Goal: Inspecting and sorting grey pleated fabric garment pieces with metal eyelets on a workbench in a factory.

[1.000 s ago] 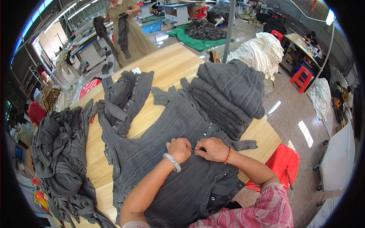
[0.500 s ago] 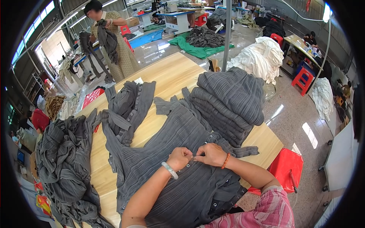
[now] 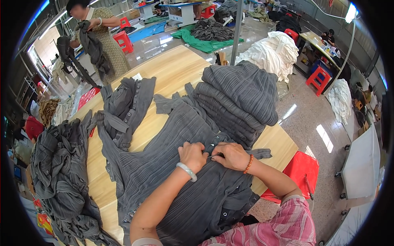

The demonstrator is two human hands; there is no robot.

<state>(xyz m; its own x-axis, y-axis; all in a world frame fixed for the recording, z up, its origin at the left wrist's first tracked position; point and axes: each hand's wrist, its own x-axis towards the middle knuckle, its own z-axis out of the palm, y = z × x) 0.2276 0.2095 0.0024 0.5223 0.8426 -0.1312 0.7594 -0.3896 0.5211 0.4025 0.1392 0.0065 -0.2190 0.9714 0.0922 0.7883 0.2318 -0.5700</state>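
Observation:
A dark grey pleated garment (image 3: 164,141) is spread over the pale wooden table (image 3: 180,61) in front of me. My left hand (image 3: 192,156), with a pale bangle at the wrist, pinches the garment's front edge, where small round metal fasteners show. Close beside it, my right hand (image 3: 230,156), wearing an orange bead bracelet, pinches the same edge; the fingertips nearly meet. What lies between the fingertips is hidden. Just beyond my right hand stands a stack of folded grey garments (image 3: 240,96).
A heap of crumpled grey garments (image 3: 61,172) covers the table's left side, and another garment (image 3: 127,110) lies at the far left. A red stool (image 3: 299,172) stands by the right edge. Across the table, a person (image 3: 106,45) holds grey clothing. White cloth (image 3: 271,55) is piled behind.
Both hands have moved a little farther up the garment's front edge, still pinching it. The whole view has shifted slightly, so surroundings appear farther left and up.

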